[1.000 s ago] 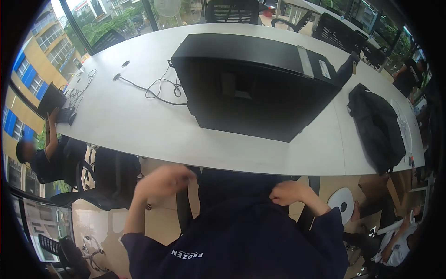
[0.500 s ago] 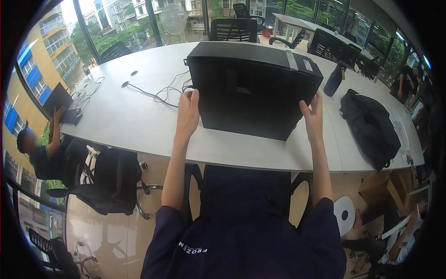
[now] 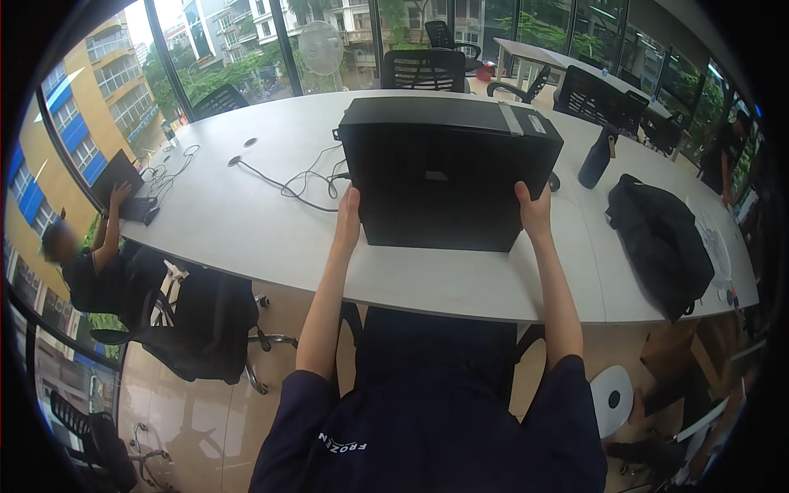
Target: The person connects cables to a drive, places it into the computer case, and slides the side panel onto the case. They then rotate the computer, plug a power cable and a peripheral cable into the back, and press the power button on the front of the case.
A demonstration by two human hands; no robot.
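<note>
A black desktop computer case point(image 3: 436, 185) stands upright on the pale table, its broad side facing me. My left hand point(image 3: 348, 215) presses against its left edge, fingers partly hidden behind it. My right hand point(image 3: 534, 209) grips the right edge, thumb on the front face and the other fingers round the side. Between them the two hands clasp the case. A dark cable point(image 3: 288, 191) runs from a table grommet to the back left of the case. Just past the right edge, a small dark rounded object point(image 3: 554, 181) shows in part.
Right of the case are a dark bottle point(image 3: 597, 158) and a black bag point(image 3: 660, 242). At the far left, a person point(image 3: 90, 255) sits with hands at a laptop point(image 3: 119, 177). Office chairs point(image 3: 424, 71) stand beyond the table. Another person is partly visible at lower right.
The case has turned to face me more squarely, and its right side has shifted left. Both hands have moved with it. The small dark object has come into view beside it.
</note>
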